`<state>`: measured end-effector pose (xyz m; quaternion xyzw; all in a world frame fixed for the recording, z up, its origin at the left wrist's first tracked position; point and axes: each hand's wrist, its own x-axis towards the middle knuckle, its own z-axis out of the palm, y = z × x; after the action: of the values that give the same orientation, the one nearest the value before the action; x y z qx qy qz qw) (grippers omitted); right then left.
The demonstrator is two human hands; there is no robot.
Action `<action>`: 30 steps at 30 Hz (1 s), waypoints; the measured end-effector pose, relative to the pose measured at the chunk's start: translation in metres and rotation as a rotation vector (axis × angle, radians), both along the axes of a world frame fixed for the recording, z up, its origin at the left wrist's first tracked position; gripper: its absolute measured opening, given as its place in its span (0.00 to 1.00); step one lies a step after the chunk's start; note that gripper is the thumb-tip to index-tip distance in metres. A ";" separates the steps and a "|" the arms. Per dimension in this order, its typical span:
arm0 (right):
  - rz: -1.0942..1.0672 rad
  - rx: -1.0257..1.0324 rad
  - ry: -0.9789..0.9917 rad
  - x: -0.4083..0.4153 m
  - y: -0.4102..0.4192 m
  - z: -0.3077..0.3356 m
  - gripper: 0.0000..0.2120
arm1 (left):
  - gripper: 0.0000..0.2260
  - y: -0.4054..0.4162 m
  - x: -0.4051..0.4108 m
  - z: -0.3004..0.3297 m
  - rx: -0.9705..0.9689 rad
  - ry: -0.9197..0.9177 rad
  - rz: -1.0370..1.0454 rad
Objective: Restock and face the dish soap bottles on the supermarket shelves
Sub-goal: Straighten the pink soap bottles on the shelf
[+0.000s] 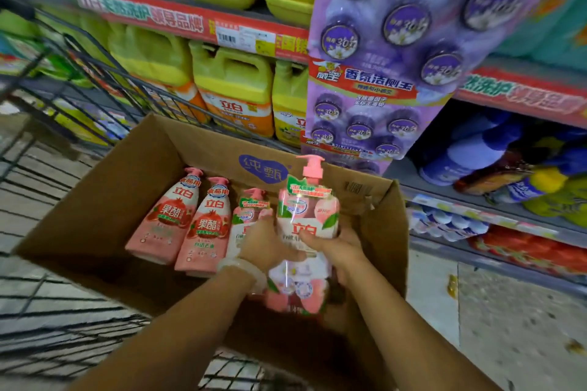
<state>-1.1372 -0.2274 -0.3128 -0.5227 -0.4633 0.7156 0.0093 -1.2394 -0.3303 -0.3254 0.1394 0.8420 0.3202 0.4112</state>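
Left hand (270, 243): my fingers curl round the left side of the pack; a pale bangle sits on that wrist.
Right hand (333, 243): my thumb lies across the front of the pack, and the other fingers go behind it, out of sight.
Pack (306, 225): a pink pump bottle bundled in clear wrap, held upright between both my hands above the right part of the box; its lower half is blurred and glare streaks the wrap, so I cannot read the lower label.
Box (104, 200): an open cardboard carton resting in the cart; its near edge is hidden by my forearms.
Pink bottles (166, 216): two lie side by side on their backs in the box, caps towards the shelves.
Third bundle (251, 209): lies just right of those two, partly covered by my left hand.
Cart (79, 73): dark wire mesh, cut off at the left and bottom edges.
Jugs (233, 89): yellow, standing on the shelf behind the box, their bases hidden by the carton's flap.
Purple strip (381, 57): hanging packets covering part of the shelves.
Right shelves (495, 209): blue, yellow and red packs, too blurred to tell apart.
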 end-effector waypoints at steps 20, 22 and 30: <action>-0.260 0.548 0.527 0.239 0.139 0.224 0.26 | 0.22 0.143 0.232 0.240 0.645 0.454 -0.106; -0.287 0.614 0.532 0.276 0.158 0.235 0.25 | 0.25 0.168 0.262 0.242 0.713 0.424 -0.145; -0.377 0.783 0.541 0.354 0.242 0.261 0.27 | 0.26 0.264 0.334 0.260 0.902 0.425 -0.202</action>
<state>-0.7835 0.0145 -0.0519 -0.3505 -0.5753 0.5841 0.4528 -0.9053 -0.0667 -0.0650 0.4459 0.6672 0.5753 0.1586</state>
